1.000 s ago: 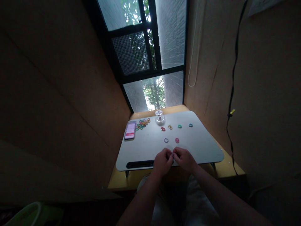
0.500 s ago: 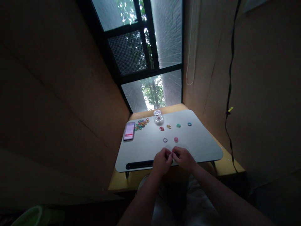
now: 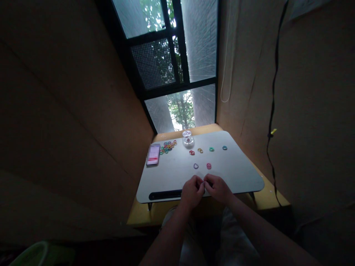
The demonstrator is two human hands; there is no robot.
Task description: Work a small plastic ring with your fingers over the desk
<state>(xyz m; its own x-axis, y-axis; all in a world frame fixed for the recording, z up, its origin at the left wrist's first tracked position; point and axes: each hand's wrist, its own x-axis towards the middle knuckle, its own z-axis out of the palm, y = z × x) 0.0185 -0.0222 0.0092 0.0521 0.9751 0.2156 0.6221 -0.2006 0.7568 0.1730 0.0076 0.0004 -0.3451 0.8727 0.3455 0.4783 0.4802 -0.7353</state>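
Observation:
My left hand [image 3: 193, 190] and my right hand [image 3: 217, 187] meet fingertip to fingertip over the front edge of the white lap table [image 3: 166, 177]. Both are closed in a pinch, and whatever lies between the fingers is too small to make out. Just beyond them are a purple ring-shaped band [image 3: 196, 166] and a pink band pair [image 3: 209, 166]. Farther back sit small groups of bands: red [image 3: 192, 152], yellow [image 3: 200, 150], green [image 3: 211, 149] and blue [image 3: 224, 147]. A mixed pile of coloured bands [image 3: 168, 147] lies at the back left.
A phone [image 3: 153, 154] rests at the table's left edge. Behind the bands stands a clear round container [image 3: 188, 141]. A black slot [image 3: 165, 194] runs along the front edge. The lap table stands on a yellow wooden surface [image 3: 273, 194] below a window. A dark cable [image 3: 273, 96] hangs at right.
The view has shifted slightly. My hands stay pinched together at the table's front edge, and the bands lie where they were.

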